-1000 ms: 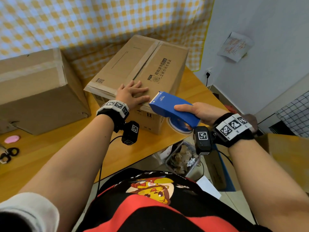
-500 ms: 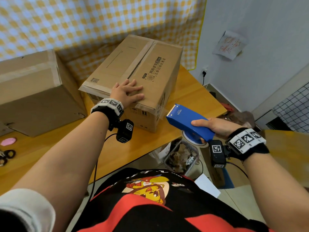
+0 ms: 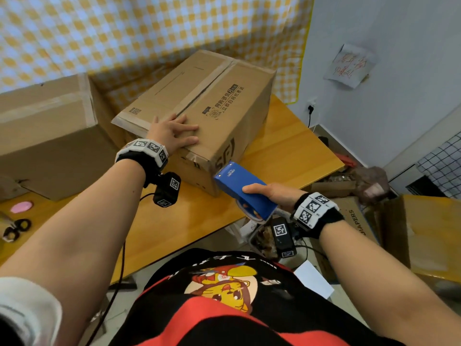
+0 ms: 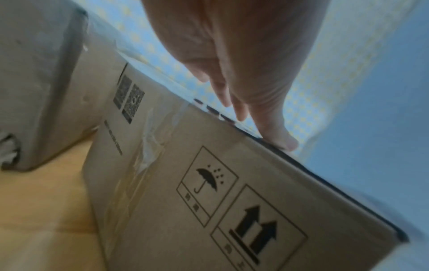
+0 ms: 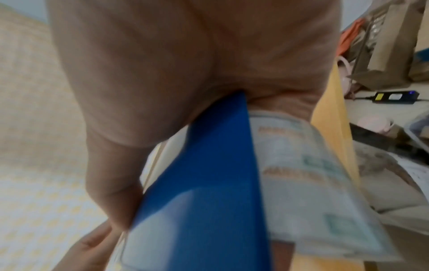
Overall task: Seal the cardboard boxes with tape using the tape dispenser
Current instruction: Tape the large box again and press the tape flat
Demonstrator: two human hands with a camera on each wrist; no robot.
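Note:
A printed cardboard box [image 3: 214,101] stands on the wooden table [image 3: 287,151], with tape along its top seam. My left hand [image 3: 174,133] lies flat on the near end of its top, fingers straight; the left wrist view shows those fingers [image 4: 274,128] on the box's [image 4: 209,192] top edge. My right hand [image 3: 272,196] grips a blue tape dispenser [image 3: 244,191] with its tape roll [image 5: 308,174]. The dispenser's front end sits close to the box's near corner. In the right wrist view the blue dispenser [image 5: 209,183] runs out from under my palm.
A second, larger cardboard box [image 3: 47,131] stands at the left of the table. Scissors [image 3: 15,228] and a pink object [image 3: 21,206] lie at the far left. More boxes [image 3: 424,233] and clutter fill the floor to the right.
My right hand drew the dispenser back from the box's near top edge, out to the right, then brought it in again toward the box's near corner. The left hand stayed on the box.

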